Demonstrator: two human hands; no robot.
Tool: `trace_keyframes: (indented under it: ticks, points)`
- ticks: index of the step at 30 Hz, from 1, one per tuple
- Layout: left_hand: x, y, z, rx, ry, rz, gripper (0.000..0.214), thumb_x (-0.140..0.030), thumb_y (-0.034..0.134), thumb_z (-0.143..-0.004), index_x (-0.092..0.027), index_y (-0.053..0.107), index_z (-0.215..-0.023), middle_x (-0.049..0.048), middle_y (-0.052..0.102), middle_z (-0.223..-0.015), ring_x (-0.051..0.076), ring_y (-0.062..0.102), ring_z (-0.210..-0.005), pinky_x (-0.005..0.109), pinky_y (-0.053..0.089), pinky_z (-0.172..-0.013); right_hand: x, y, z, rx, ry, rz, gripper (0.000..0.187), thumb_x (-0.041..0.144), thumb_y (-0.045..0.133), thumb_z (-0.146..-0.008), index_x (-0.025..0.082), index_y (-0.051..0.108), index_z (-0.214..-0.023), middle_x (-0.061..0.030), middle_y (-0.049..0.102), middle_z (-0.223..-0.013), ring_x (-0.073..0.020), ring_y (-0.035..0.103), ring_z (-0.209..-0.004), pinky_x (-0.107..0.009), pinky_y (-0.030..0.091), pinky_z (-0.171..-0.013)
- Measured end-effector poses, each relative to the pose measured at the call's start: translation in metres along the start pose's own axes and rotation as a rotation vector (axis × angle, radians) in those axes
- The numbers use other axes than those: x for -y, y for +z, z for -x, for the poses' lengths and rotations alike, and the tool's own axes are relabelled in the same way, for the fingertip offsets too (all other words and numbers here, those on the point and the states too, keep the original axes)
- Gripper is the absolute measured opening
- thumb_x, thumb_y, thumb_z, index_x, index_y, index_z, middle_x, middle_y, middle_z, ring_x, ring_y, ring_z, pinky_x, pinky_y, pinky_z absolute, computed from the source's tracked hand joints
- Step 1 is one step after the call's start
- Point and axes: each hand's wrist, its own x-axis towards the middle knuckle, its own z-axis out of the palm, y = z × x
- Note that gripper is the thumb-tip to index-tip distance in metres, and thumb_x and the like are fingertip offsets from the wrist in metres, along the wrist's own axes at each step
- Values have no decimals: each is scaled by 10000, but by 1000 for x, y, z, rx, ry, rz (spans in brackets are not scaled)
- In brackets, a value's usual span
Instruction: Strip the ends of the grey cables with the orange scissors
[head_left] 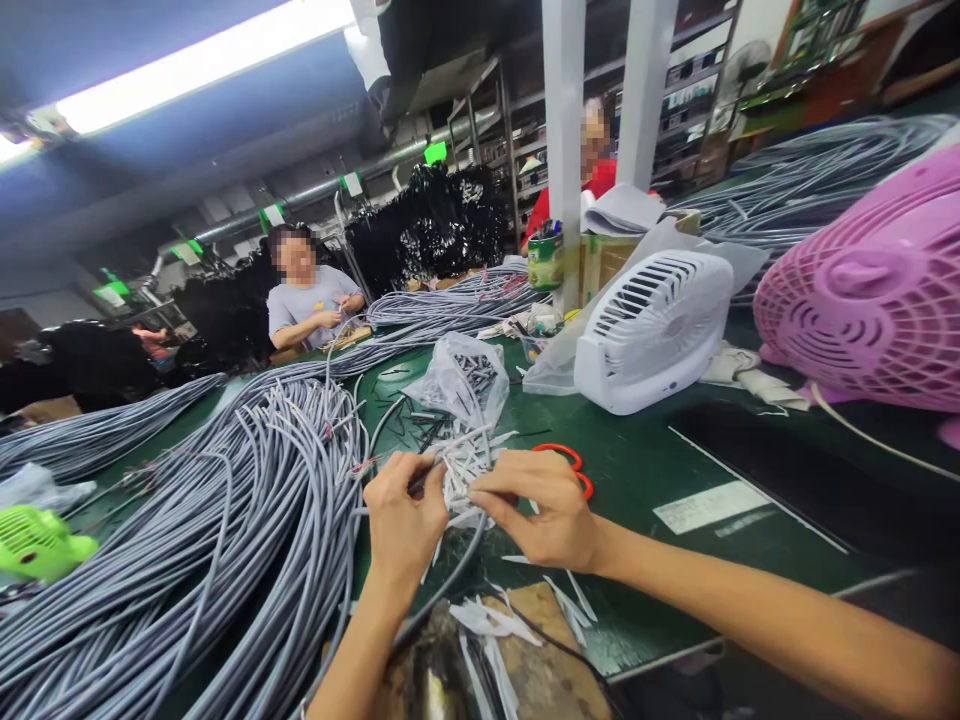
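My left hand (405, 515) is closed, thumb against the fingers, around a short visible stretch of grey cable (422, 484). To its right, my right hand (544, 508) pinches thumb and fingertips together; what is between them is too small to make out. Both hands are over a loose pile of small white tubes (463, 468). A grey cable (463, 560) curves from below up behind the right fingertips. Red-handled scissors (577, 462) lie partly hidden behind the right hand. Beyond the pile sits a clear plastic bag (487, 385) of small grey pieces.
Thick bundles of grey cable (247, 520) cover the left of the green table (622, 600). A white fan (652, 330) and a pink fan (862, 285) stand at right. White strips lie on a brown block (551, 670) in front. Two people (319, 300) sit across.
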Motion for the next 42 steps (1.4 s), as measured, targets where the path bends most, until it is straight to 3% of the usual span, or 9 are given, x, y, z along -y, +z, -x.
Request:
trace_keyframes:
  ticks: [8, 12, 17, 22, 25, 29, 34, 38, 42]
  points:
    - [10, 2, -4, 39, 37, 81, 177, -211, 516, -799, -168, 676, -735, 8, 608, -591, 124, 550, -519, 222, 422, -519, -14, 6, -5, 140, 404, -5, 163, 185, 524, -809, 143, 638, -701, -17, 625, -597, -92, 480, -469, -197, 360, -441]
    - [5, 1, -5, 173, -13, 202, 225, -252, 487, -830, -167, 663, -719, -1, 567, -571, 117, 508, -515, 212, 383, -497, -27, 5, -7, 81, 577, 5, 113, 188, 563, -739, 129, 657, -721, 7, 561, -526, -92, 428, -453, -209, 335, -449]
    - [-2, -2, -4, 326, -67, 363, 306, -322, 462, -838, -163, 611, -623, -11, 519, -518, 110, 447, -484, 210, 327, -453, -27, 1, -16, 52, 807, -577, 268, 370, 595, -709, 111, 659, -730, 14, 540, -559, -72, 413, -477, -191, 317, -439]
    - [-4, 0, -2, 423, -106, 423, 327, -345, 461, -826, -144, 605, -612, -16, 465, -495, 97, 376, -464, 211, 285, -440, -25, -1, -19, 110, 1007, -891, 397, 455, 683, -634, 98, 664, -807, 71, 451, -482, -12, 205, -383, -181, 147, -372]
    - [-6, 4, 0, 455, -177, 428, 315, -361, 516, -783, -134, 583, -575, -28, 423, -483, 87, 341, -461, 207, 265, -439, -26, -1, -17, 44, 1019, -949, 381, 323, 758, -547, 108, 661, -846, 38, 543, -566, -34, 374, -449, -180, 258, -425]
    - [-9, 9, 6, 356, -299, 468, 324, -406, 559, -747, -147, 520, -556, -53, 361, -480, 72, 288, -442, 200, 239, -425, -23, -3, -17, 33, 945, -915, 322, 195, 713, -564, 123, 658, -873, 26, 577, -606, -70, 478, -544, -195, 338, -502]
    - [-7, 12, 13, 265, -350, 509, 388, -422, 461, -829, -173, 421, -534, -56, 331, -471, 74, 284, -431, 204, 233, -415, -18, -6, -19, 2, 953, -929, 301, 150, 648, -564, 135, 644, -865, 40, 543, -614, -34, 383, -462, -173, 241, -409]
    - [-4, 12, 16, 250, -307, 476, 392, -380, 429, -860, -185, 351, -528, -56, 319, -477, 76, 282, -439, 206, 233, -420, -17, -7, -19, 64, 1069, -1068, 297, 205, 602, -583, 146, 609, -874, 82, 450, -502, -19, 229, -378, -182, 105, -367]
    - [-6, 13, 15, 223, -164, 379, 349, -311, 417, -867, -186, 375, -544, -56, 330, -486, 79, 307, -438, 203, 243, -422, -17, -6, -19, 145, 1109, -953, 285, 344, 640, -633, 142, 591, -827, 99, 383, -436, -37, 268, -385, -184, 149, -388]
